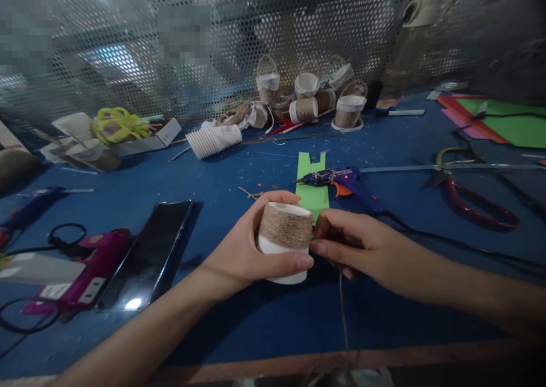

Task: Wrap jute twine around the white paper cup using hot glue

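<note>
A white paper cup (279,250), held rim down or base up (I cannot tell which), has brown twine (285,226) wound in tight rows round its upper part. My left hand (251,248) wraps round the cup, thumb across its front. At the cup's right side my right hand (350,239) pinches the twine, and the loose strand hangs from under its fingers past the table's front edge. Just beyond the hands, a blue hot glue gun (341,179) with an orange trigger rests on a piece of green card (313,196), its red light lit.
Twine-wrapped cups (347,111) and stacked white cups (215,141) stand along the perforated metal screen (205,51). Left lie a phone (151,245) and a magenta power strip (91,267). Right are red-handled scissors (473,199), the glue gun's cord (447,239) and coloured paper sheets (512,123).
</note>
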`<state>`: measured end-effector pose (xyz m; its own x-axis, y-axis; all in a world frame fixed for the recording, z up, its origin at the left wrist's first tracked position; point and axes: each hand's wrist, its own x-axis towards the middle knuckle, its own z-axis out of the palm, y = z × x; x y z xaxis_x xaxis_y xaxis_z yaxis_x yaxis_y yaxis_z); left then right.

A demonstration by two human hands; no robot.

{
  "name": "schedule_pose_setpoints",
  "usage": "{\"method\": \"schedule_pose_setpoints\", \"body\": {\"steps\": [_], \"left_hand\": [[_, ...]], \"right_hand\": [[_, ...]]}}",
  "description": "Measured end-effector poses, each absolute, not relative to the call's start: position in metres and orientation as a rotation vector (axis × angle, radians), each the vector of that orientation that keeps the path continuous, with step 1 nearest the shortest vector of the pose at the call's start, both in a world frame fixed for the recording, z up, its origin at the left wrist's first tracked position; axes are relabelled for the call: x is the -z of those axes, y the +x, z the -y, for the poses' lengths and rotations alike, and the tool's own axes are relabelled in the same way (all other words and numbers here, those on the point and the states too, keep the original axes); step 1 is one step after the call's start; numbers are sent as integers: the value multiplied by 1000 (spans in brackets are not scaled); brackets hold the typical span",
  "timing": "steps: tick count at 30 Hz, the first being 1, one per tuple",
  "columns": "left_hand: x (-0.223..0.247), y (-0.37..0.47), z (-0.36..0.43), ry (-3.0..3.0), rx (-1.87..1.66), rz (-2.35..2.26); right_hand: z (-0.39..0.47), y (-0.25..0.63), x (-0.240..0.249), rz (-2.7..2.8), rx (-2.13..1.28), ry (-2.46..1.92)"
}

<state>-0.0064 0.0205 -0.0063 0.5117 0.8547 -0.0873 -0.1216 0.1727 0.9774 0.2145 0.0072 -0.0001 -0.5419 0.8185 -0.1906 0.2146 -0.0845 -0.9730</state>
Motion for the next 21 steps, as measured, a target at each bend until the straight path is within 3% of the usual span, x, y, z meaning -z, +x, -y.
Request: {"method": "schedule_pose_setpoints", "body": {"steps": [10, 21], "left_hand": [[6, -7, -20, 1215, -800, -780], [-1, -7, -15, 1590, -797, -899]], "right_hand": [[-15, 215, 7, 1607, -1799, -1005], [-18, 218, 7, 1634, -1727, -997]]}}
